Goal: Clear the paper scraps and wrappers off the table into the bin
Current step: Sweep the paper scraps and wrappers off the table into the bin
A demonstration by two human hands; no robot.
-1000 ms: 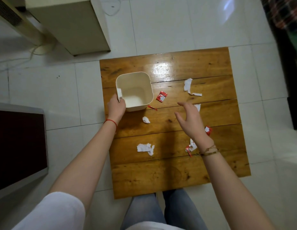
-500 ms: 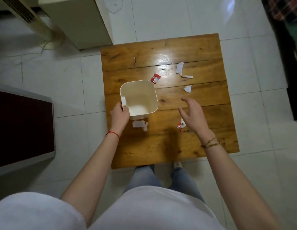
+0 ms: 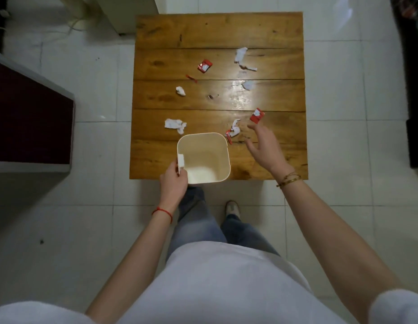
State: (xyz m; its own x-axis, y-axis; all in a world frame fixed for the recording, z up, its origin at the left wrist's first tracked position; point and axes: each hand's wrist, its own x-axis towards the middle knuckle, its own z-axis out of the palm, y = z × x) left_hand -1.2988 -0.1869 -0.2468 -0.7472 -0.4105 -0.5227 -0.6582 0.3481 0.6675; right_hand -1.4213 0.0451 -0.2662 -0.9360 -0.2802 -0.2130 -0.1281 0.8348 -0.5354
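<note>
The left hand (image 3: 174, 183) grips the small tab handle on the rim of the cream plastic bin (image 3: 204, 157), holding it at the near edge of the wooden table (image 3: 217, 31), its mouth facing up and its inside looking empty. The right hand (image 3: 265, 148) is open, fingers spread and holding nothing, hovering just beside the torn red-and-white wrapper (image 3: 233, 130) that lies touching, or nearly touching, the bin's far right corner.

The step in hand looks like gathering the nearest litter first. To do it well, the bin's rim wants to sit level with or just below the table edge, so that scraps can be swept across the boards and dropped in rather than pinched up one at a time (light paper of this kind slides easily but also flutters off). A cupped palm drawn toward the bin should take that torn wrapper and the red wrapper (image 3: 257, 116) beyond the fingertips together.

Still to collect: the crumpled white scrap (image 3: 175, 124) just past the bin's left corner, the small white ball (image 3: 180, 91), a red sliver (image 3: 191, 78), another red wrapper (image 3: 204, 65), and white paper pieces (image 3: 241, 54) with a smaller one (image 3: 248, 84) in the glare further back
</note>
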